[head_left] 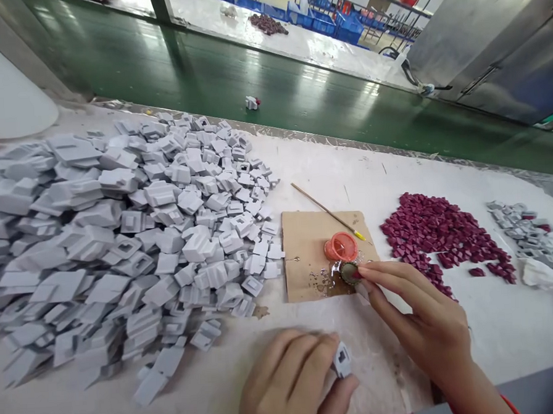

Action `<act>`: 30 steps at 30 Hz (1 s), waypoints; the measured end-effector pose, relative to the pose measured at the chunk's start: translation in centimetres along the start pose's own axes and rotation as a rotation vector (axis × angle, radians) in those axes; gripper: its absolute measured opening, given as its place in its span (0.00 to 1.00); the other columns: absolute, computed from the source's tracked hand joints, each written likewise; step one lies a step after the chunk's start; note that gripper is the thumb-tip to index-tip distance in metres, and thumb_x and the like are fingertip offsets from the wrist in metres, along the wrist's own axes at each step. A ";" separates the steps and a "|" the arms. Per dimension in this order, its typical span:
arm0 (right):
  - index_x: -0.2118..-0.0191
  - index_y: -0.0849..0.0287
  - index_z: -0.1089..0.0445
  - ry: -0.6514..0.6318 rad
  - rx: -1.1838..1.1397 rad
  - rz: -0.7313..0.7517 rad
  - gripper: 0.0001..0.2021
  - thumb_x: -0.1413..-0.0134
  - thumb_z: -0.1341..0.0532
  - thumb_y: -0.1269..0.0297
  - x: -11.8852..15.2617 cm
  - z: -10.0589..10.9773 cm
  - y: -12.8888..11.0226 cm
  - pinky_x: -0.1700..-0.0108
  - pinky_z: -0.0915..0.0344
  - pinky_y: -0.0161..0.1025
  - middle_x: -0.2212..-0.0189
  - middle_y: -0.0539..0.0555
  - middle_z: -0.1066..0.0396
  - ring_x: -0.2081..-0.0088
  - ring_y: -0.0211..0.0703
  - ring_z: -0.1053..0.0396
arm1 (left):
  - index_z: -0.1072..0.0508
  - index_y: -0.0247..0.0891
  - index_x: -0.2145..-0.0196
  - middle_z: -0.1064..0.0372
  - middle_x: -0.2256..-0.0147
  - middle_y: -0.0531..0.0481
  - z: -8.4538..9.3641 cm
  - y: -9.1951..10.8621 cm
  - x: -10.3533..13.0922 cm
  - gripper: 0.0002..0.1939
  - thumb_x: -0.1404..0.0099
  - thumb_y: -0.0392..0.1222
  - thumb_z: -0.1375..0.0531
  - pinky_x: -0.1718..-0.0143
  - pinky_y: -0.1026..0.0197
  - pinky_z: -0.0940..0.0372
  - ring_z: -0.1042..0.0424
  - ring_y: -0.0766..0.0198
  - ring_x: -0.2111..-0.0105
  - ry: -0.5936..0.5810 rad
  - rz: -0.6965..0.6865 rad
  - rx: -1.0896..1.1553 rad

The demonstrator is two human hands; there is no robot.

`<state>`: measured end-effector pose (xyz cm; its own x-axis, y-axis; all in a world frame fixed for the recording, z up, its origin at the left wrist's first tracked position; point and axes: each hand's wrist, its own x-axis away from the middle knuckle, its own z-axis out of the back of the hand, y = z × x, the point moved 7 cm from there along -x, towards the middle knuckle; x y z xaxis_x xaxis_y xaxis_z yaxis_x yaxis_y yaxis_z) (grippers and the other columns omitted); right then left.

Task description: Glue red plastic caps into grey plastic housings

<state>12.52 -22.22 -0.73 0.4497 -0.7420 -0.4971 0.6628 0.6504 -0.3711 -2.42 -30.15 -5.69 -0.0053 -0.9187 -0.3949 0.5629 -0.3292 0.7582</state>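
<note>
My left hand (292, 382) is closed on a small light-grey plastic part (342, 359) with a dark square hole, held between thumb and fingers above the table's front. My right hand (414, 314) is closed in a pinch at the rim of a bottle cap (349, 273). A bit of a maroon plastic piece shows between its fingertips; the rest is hidden. The cap lies on a cardboard sheet (300, 230) beside wet, shiny spots. Just behind it stands a red-orange cup (342, 247). A thin stick with a yellow tip (330, 213) lies across the cardboard's back edge.
A large heap of grey plastic parts (134, 239) covers the left side. Maroon pieces (438, 232) are piled at right, beside a smaller group of grey parts (523, 228). Beyond the table runs a green conveyor belt (195, 75) carrying one grey-and-maroon part (252, 102).
</note>
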 end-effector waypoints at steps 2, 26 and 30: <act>0.51 0.57 0.29 0.016 -0.048 -0.047 0.14 0.40 0.40 0.79 0.6 0.4 -0.3 0.51 0.30 0.38 0.57 0.53 0.27 0.55 0.42 0.29 | 0.25 0.36 0.55 0.24 0.63 0.47 0.0 -0.1 -0.2 0.11 0.36 0.37 0.37 0.55 0.59 0.32 0.29 0.57 0.61 -0.007 -0.014 -0.007; 0.53 0.66 0.30 -0.252 -0.310 0.073 0.10 0.36 0.44 0.79 4.0 -1.2 -4.0 0.50 0.27 0.36 0.58 0.60 0.27 0.51 0.43 0.29 | 0.27 0.33 0.51 0.28 0.63 0.46 -0.1 -0.4 -0.5 0.12 0.33 0.34 0.40 0.57 0.61 0.33 0.35 0.60 0.61 -0.130 -0.015 0.038; 0.51 0.68 0.31 -0.225 -0.368 0.056 0.10 0.34 0.46 0.80 3.6 -1.7 -4.5 0.46 0.30 0.36 0.56 0.61 0.28 0.49 0.42 0.32 | 0.27 0.33 0.52 0.29 0.63 0.47 -0.3 -0.5 -0.8 0.11 0.33 0.32 0.40 0.56 0.63 0.34 0.34 0.62 0.61 -0.174 -0.005 0.053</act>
<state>10.16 -27.59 -2.14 0.6250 -0.6946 -0.3563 0.3947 0.6749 -0.6235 -2.47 -29.23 -5.91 -0.1540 -0.9393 -0.3068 0.5182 -0.3411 0.7843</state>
